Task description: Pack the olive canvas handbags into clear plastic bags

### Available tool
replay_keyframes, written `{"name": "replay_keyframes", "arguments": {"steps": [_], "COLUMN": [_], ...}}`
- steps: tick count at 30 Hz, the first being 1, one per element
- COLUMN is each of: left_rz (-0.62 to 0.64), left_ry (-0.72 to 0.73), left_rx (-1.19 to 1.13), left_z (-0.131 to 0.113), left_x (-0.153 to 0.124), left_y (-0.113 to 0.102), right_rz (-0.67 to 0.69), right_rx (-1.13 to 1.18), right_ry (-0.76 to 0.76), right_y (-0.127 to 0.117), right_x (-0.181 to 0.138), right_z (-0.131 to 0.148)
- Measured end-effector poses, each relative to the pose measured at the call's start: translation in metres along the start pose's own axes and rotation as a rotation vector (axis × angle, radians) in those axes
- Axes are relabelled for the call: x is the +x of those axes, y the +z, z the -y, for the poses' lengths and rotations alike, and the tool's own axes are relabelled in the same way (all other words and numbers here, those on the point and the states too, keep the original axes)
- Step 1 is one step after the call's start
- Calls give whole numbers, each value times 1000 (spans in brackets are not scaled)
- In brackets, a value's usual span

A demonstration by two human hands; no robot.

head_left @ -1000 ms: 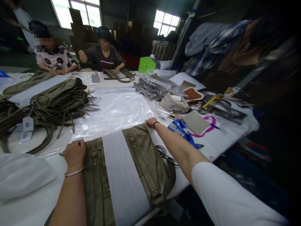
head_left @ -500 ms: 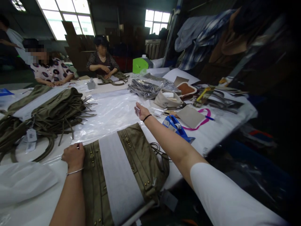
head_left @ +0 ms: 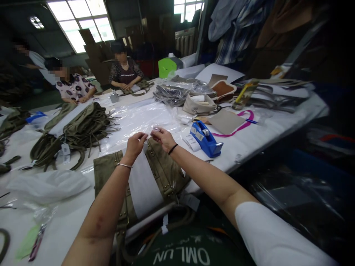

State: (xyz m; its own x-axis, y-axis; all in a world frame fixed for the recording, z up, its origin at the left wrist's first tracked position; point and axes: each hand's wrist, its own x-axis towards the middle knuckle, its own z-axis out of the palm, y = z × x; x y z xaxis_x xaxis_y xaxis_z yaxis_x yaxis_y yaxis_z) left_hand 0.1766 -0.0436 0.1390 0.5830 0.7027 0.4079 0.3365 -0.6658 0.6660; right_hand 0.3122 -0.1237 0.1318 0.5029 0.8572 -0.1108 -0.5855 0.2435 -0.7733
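An olive canvas bag (head_left: 162,168) lies before me at the table's near edge, with a wide strip of white paper (head_left: 144,184) across its middle. Over the bag's far edge, my left hand (head_left: 135,147) and my right hand (head_left: 163,138) meet almost fingertip to fingertip. A small, shiny, clear plastic piece (head_left: 155,128) shows at my right fingers, which are pinched on it. My left thumb and fingers are pinched too; what is between them is too small to make out. To the right of my hands stands a blue tape dispenser (head_left: 205,138).
Stacked olive bags (head_left: 83,125) with tags lie on the left. Beyond my hands is clear plastic sheeting (head_left: 138,114). A beige pouch (head_left: 198,105), grey card (head_left: 226,121) and pink strap (head_left: 244,125) lie right. Two people sit across the table; another stands behind them.
My left hand has moved from the bag's left edge up and right to meet my right hand. My right hand has drawn back slightly toward the bag. The view has shifted.
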Motion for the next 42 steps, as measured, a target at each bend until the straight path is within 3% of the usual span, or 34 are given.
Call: {"name": "replay_keyframes", "arguments": {"steps": [5,10,14,20,23,25,28,30,34,38,42], "left_rz": [146,201,147,62,-2,-15,19,76,135,-70,-370], "left_ry": [122,16,-97,-197,-169,-170,-195,-220,-327,-423,-595], "left_rx": [174,298,311,156,46,-73,-238,-322,-530,-693,-915], "left_z": [-20,-34,-29,-26,-28,-30,-36,-41,-46,-41,-32], "left_x": [-2,-22,-35,-32,-34,-41,-62,-76,-91,-74,-37], "left_y": [-13,-10,-3,2,1,1,7,15,29,24,-2], "right_rz": [-76,-129,-155,-134,-244,-268,-2,125,-18,-30,-145], "right_rx": [39,32,-130,-460,-370,-221,-240,-300,-336,-419,-349], "right_ry": [12,61,-28,-225,-273,-168,177,247,-14,-69,4], "right_y": [-18,-35,-57,-85,-93,-95,-91,-83,-70,-69,-89], "right_x": [-21,-51,-74,-78,-75,-82,-103,-114,-112,-100,-104], "right_z": [3,-8,-17,-17,-4,3,3,-4,-15,-16,-4]}}
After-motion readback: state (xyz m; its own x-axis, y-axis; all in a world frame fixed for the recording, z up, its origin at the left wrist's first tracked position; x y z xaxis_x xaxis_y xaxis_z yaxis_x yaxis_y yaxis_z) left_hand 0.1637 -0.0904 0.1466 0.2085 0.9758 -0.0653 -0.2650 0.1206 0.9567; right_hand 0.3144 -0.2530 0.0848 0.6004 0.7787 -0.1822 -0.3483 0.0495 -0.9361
